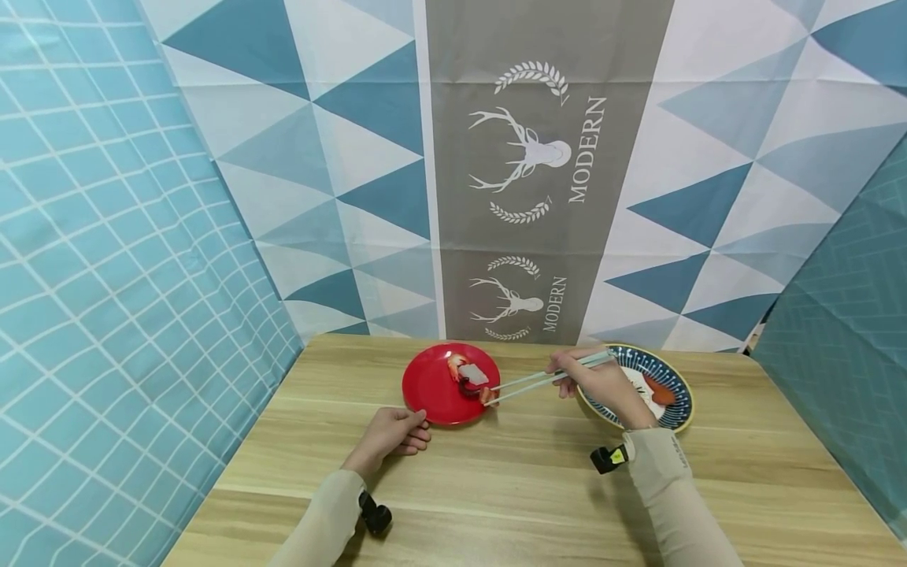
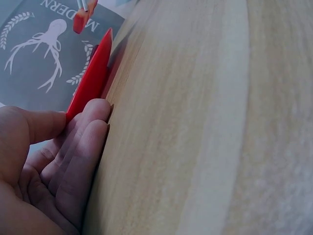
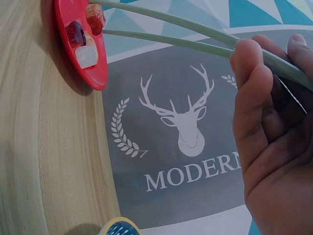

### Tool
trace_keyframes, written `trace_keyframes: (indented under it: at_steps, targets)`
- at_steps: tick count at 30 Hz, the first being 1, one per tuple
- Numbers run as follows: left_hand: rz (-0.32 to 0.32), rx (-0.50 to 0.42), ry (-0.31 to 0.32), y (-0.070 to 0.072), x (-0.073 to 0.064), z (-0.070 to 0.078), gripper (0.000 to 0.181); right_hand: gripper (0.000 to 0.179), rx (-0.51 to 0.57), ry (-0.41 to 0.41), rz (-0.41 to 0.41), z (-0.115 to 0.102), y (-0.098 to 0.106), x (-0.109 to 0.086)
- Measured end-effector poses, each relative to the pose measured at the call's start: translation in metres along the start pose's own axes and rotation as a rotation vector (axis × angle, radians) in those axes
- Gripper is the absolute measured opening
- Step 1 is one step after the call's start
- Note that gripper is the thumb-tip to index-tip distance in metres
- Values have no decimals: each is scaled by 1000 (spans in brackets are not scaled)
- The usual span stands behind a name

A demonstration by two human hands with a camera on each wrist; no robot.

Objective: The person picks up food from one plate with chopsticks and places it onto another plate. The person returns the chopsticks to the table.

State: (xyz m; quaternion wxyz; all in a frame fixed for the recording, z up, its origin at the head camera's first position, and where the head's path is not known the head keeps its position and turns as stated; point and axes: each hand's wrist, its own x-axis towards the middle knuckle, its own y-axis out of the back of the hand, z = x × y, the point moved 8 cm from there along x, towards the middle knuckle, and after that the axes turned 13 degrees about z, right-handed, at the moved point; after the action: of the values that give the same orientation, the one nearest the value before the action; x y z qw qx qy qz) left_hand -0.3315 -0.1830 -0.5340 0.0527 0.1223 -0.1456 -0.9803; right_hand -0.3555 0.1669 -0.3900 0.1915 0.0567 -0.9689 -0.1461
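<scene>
My left hand (image 1: 393,437) pinches the near left rim of a red plate (image 1: 428,386), thumb on top and fingers underneath, as the left wrist view shows. A pair of pale green chopsticks (image 1: 533,383) is held in my right hand (image 1: 604,386), pointing left. Between their tips is a small orange-red food piece (image 3: 95,18), over the plate's right edge; in the left wrist view this piece (image 2: 84,20) hangs above the rim. On the plate lie a white chunk (image 3: 87,56), a dark red piece (image 3: 76,33) and an orange-and-white piece (image 1: 456,364).
Right of the plate, partly behind my right forearm, stands a blue patterned dish (image 1: 682,394) with a yellow rim. A reddish-brown piece (image 1: 659,390) and something white lie in it. Patterned cloth (image 1: 524,236) hangs behind the wooden table (image 1: 510,488).
</scene>
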Motion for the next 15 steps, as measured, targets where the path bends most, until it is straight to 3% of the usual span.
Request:
trace_keyframes:
  at_steps: [6, 15]
  targets:
    - [3, 0, 3, 0, 0, 0, 38, 35, 10, 45, -12, -3, -4, 1]
    - [4, 3, 1, 0, -1, 1, 38, 35, -9, 30, -19, -5, -7, 2]
